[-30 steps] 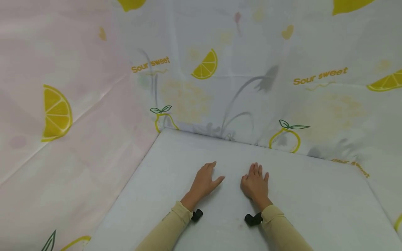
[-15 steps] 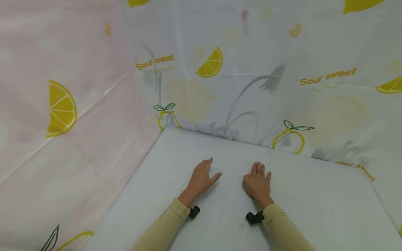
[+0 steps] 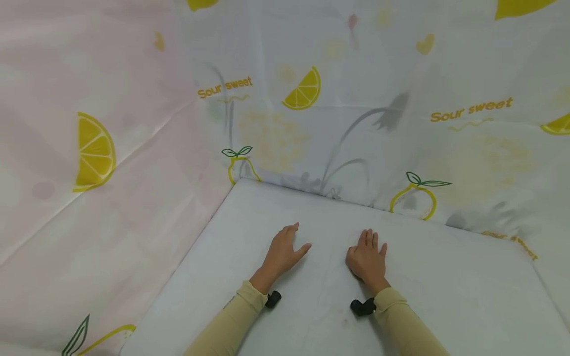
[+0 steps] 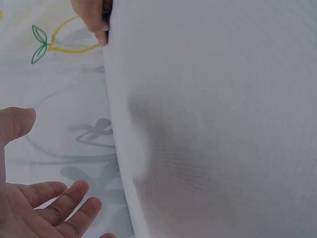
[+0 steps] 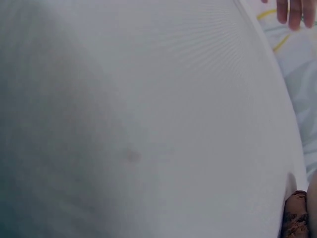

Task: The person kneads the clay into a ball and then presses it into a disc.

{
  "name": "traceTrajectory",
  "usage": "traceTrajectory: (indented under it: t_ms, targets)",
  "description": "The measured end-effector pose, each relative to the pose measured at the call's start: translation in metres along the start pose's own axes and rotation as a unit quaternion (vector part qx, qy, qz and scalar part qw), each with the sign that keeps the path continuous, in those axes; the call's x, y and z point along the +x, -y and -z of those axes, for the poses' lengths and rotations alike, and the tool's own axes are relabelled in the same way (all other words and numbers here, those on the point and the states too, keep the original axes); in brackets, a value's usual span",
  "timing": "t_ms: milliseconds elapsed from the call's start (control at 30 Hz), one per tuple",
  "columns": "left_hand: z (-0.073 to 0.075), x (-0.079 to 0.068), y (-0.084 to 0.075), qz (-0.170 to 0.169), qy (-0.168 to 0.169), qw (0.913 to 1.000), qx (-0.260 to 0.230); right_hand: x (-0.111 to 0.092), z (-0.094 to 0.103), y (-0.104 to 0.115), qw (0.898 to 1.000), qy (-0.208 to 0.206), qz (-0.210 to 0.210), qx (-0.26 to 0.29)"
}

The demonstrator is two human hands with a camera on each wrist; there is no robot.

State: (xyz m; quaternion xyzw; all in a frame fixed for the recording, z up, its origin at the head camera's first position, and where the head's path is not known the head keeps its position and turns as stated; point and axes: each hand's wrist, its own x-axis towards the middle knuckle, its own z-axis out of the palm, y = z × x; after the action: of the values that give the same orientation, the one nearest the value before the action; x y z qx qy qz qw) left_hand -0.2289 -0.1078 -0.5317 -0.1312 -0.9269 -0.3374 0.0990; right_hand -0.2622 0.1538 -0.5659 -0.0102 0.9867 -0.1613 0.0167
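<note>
My left hand (image 3: 280, 252) is over the white tabletop (image 3: 320, 227), its fingers spread and thumb held apart, with nothing in it. In the left wrist view the left fingers (image 4: 74, 208) hang relaxed. Beside it, to the right, my right hand (image 3: 367, 257) is low at the tabletop, index finger bent and the other fingers stretched forward. A small brown thing with dark mottled markings (image 5: 296, 215) shows at the right hand's grip in the right wrist view; its kind cannot be made out. The head view hides it beneath the hand.
Cloth printed with lemons (image 3: 302, 89) rises like a wall behind the table, and a pinkish cloth side (image 3: 147, 163) stands at the left. Black wrist cameras (image 3: 362, 307) sit at both cuffs. A small faint spot (image 5: 132, 155) marks the tabletop.
The left hand has drifted slightly left, away from the right hand. The right hand stays in place on the table, while the head view has shifted a little.
</note>
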Motion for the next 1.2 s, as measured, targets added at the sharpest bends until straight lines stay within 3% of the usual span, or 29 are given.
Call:
traceTrajectory:
  t_ms: [800, 1033, 1200]
  targets:
    - [0.016, -0.004, 0.000, 0.012, -0.005, 0.9996, 0.027, 0.005, 0.003, 0.003, 1.000, 0.013, 0.003, 0.000]
    - [0.017, -0.007, 0.000, 0.020, 0.006, 0.9992, 0.035, -0.003, 0.003, -0.002, 0.999, 0.043, 0.002, 0.025]
    - [0.020, -0.006, 0.000, 0.020, -0.002, 0.9991, 0.036, -0.001, 0.016, 0.003, 0.997, 0.058, 0.006, 0.056]
